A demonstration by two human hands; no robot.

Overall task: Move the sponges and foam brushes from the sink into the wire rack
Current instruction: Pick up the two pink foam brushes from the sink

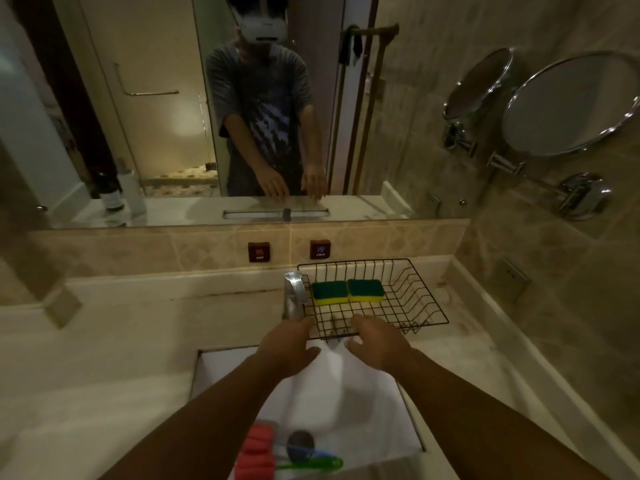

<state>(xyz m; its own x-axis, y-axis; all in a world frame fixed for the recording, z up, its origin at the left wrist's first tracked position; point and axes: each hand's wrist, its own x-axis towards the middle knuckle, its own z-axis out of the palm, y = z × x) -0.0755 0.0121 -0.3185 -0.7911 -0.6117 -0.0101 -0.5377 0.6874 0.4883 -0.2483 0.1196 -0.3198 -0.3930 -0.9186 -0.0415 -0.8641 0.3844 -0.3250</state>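
Observation:
A black wire rack (420, 299) stands on the counter behind the sink, right of the tap. Two green-and-yellow sponges (330, 292) (365, 290) lie side by side in its back left part. My left hand (289, 344) and my right hand (377, 341) hover over the far end of the white sink (332, 386), at the rack's front edge; both hold nothing, fingers apart. At the near end of the sink lie red foam brushes (256, 452) with a green handle (311, 464) and a blue handle (320, 455) beside the drain.
A chrome tap (294, 294) rises just left of the rack. Hot and cold buttons (259, 251) sit on the tiled backsplash under a wide mirror. A round swivel mirror (568, 105) juts from the right wall. Bottles (117, 192) show at the left.

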